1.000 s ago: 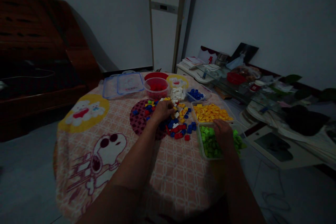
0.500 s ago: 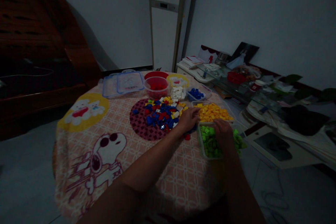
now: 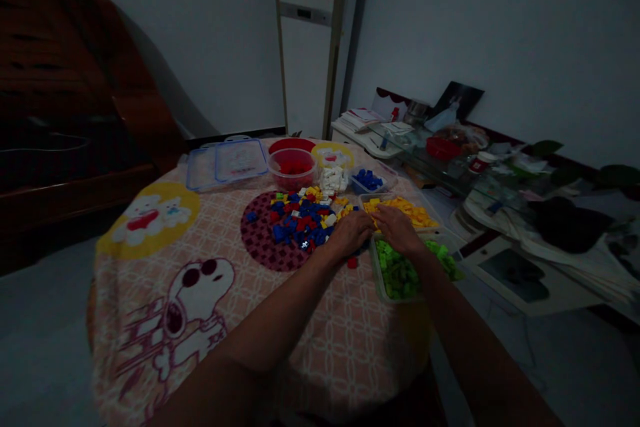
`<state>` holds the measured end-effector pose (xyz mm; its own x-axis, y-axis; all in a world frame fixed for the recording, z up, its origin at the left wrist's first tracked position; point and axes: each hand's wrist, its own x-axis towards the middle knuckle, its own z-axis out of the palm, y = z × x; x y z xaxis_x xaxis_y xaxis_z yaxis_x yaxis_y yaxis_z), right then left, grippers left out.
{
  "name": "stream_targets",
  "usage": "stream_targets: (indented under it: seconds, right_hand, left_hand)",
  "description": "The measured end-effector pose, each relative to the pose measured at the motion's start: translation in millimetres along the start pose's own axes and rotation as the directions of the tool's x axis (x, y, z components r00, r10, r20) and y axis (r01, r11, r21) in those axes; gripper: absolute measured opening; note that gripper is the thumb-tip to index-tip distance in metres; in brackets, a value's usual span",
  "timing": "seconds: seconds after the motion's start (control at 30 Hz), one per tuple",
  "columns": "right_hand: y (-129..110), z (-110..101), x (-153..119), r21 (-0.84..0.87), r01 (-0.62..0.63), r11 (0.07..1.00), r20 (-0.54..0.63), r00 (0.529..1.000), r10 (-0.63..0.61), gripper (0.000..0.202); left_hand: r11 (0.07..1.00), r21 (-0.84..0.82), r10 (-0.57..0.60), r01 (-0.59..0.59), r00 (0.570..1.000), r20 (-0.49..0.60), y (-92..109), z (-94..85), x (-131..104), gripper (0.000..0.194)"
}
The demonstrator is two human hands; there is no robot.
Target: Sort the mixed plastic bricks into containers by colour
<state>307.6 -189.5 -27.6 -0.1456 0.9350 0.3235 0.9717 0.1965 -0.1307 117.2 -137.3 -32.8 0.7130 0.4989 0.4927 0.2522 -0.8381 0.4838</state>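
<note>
My left hand (image 3: pixel 353 232) is at the right edge of a mixed pile of small bricks (image 3: pixel 303 217), its fingers bent down; what they touch is too dark to make out. My right hand (image 3: pixel 395 227) reaches over the near edge of the box of yellow bricks (image 3: pixel 413 211), its fingertips close to those of my left hand. Below its wrist stands the box of green bricks (image 3: pixel 400 273). One red brick (image 3: pixel 353 263) lies on the patterned cloth (image 3: pixel 325 320) beside the pile.
Behind the pile stand a round tub of red bricks (image 3: pixel 293 170), white bricks (image 3: pixel 333 179) and a box of blue bricks (image 3: pixel 367 180). Clear lids (image 3: pixel 241 160) lie at the back left. A cluttered glass shelf (image 3: pixel 425 153) runs along the right.
My right hand has moved left and forward, from above the green bricks to the yellow box's edge, nearer my left hand. The view has shifted slightly.
</note>
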Motion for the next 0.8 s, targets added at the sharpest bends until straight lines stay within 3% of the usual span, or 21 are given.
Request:
stream_targets:
  seconds: [0.13,0.3,0.6,0.8]
  right_hand:
    - [10.5,-3.5,7.4,-0.054,-0.04,0.998,0.095,0.994,0.045,0.031]
    - [27.2,-7.3,2.8,-0.032,-0.043,0.999,0.057,0.997,0.045,0.03]
    - [64.2,-6.3,-6.0,-0.029,-0.15,0.988,-0.023,0.989,0.149,0.032]
    - [76.3,-10.2,-5.2,0.021,-0.227,0.974,-0.045,0.973,0.227,0.032]
  left_hand:
    - [1.0,-0.004,-0.008,0.008,1.0,-0.007,-1.3,0.5,-0.1,0.021]
    - [1.0,-0.012,-0.02,0.019,1.0,-0.007,-2.2,1.4,0.2,0.021]
    - [0.999,-0.029,-0.024,0.023,1.0,-0.006,-3.6,1.7,0.0,0.02]
    - [0.999,-0.046,-0.012,0.011,1.0,-0.01,-6.0,3.4,-0.2,0.02]
